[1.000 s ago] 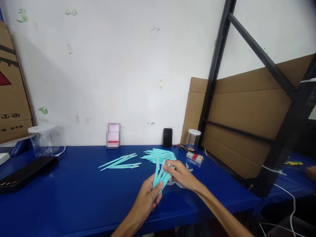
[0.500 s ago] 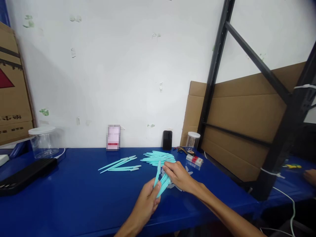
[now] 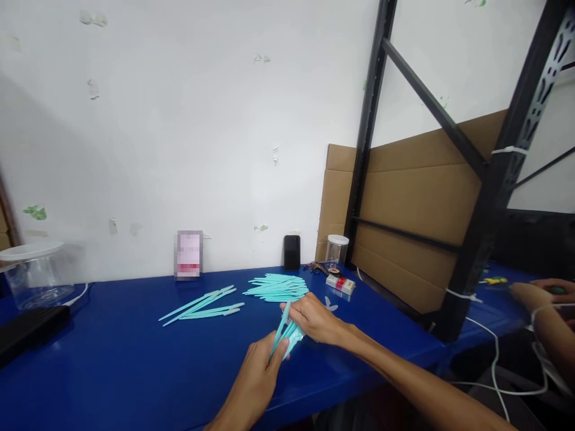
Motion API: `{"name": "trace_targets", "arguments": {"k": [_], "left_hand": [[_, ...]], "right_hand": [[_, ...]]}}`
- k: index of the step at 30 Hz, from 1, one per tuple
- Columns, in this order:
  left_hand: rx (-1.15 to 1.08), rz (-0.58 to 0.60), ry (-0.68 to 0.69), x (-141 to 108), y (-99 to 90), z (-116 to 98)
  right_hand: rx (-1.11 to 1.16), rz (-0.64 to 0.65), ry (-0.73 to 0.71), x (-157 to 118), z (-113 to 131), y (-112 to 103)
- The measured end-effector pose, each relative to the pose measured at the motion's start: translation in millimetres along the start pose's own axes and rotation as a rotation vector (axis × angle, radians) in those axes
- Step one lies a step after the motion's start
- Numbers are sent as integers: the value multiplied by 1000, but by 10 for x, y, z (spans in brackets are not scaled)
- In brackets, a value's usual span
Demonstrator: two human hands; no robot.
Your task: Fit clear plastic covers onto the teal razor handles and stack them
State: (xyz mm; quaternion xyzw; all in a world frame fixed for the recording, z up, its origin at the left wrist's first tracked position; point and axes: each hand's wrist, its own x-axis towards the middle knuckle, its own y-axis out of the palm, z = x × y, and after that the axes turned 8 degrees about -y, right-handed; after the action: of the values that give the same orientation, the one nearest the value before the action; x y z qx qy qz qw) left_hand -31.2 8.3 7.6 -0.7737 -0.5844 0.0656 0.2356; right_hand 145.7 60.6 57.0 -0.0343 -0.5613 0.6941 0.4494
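Observation:
Low over the blue table, my left hand point(image 3: 257, 374) is closed around a bunch of thin turquoise eyebrow razors point(image 3: 291, 339); one stands apart from the rest, tilted upward. My right hand point(image 3: 320, 318) is closed at the far end of the bunch, its fingertips pinched there and partly hiding it. Just beyond my hands lies a pile of similar turquoise razors point(image 3: 277, 289). Several more razors point(image 3: 204, 306) are spread to the left of that pile, with paler ends to the right. Small clear plastic pieces point(image 3: 331, 304) lie right of my right hand.
Along the wall stand a pink-white box point(image 3: 188, 256), a black phone-like object point(image 3: 291, 252) and a lidded clear jar point(image 3: 336, 254). A small red-white box point(image 3: 340, 284) lies nearby. Left are a larger jar point(image 3: 38, 278) and black device point(image 3: 33, 332). A co-worker's hands point(image 3: 545, 293) show beyond the rack post point(image 3: 478, 239).
The view has turned to the right, so the table things sit further left and a co-worker's hands show more. My hands keep hold of the razors, in nearly the same pose.

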Motion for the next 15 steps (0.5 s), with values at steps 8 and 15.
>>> {"name": "trace_targets", "arguments": {"k": [8, 15], "left_hand": [[-63, -13, -59, 14, 43, 66], [-169, 66, -93, 50, 66, 82]], "right_hand": [[100, -7, -35, 16, -4, -7], [93, -13, -48, 13, -46, 9]]}}
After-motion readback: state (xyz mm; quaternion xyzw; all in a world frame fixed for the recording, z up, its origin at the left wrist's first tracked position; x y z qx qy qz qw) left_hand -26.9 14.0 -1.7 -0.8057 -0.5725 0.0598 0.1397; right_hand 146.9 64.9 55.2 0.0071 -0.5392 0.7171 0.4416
